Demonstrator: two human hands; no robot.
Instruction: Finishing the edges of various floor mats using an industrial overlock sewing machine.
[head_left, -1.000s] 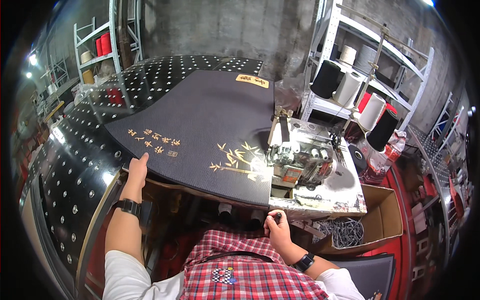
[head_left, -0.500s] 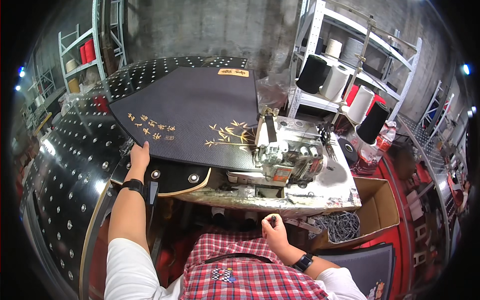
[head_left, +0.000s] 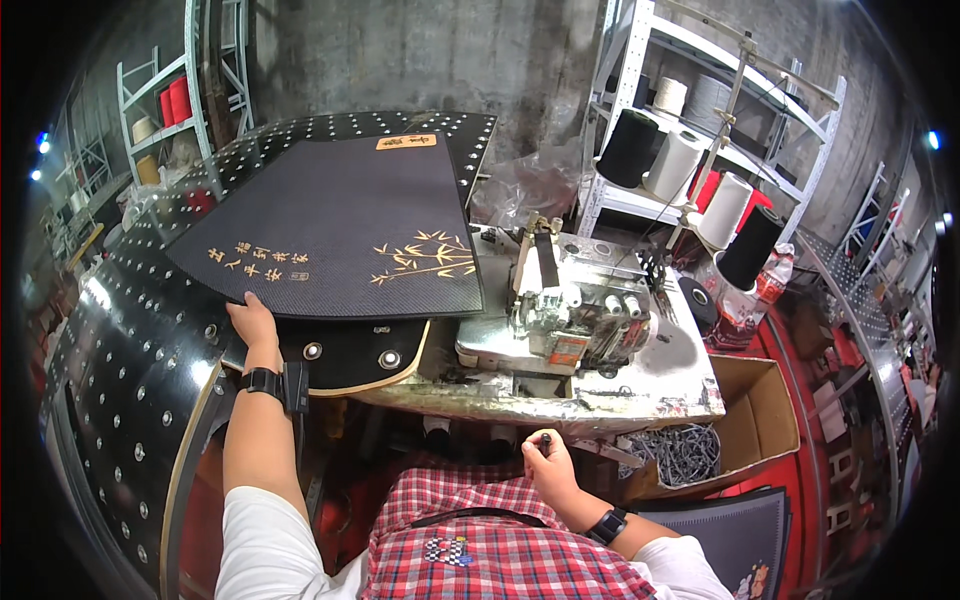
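A dark grey floor mat (head_left: 335, 205) with gold bamboo and gold writing lies over the black studded table. My left hand (head_left: 253, 322) pinches its near left edge, thumb on top and fingers hidden beneath. To the right of the mat stands an overlock sewing machine (head_left: 580, 300) on a worn metal bed; a gap separates the mat's right edge from its needle area. Close to my body, my right hand (head_left: 550, 468) is closed around a small black object (head_left: 545, 443), mostly covered by the fingers, so its kind does not show.
A studded black table (head_left: 130, 370) curves round on the left. Thread cones (head_left: 672, 165) stand on a white rack behind the machine. Below right, a cardboard box (head_left: 765, 400) holds dark trimmings (head_left: 685, 452), and more mats (head_left: 730, 535) lie beside my right arm.
The mat has slid left and turned slightly, coming away from the sewing machine, with my left hand moving along on its edge. My right hand has stayed in place.
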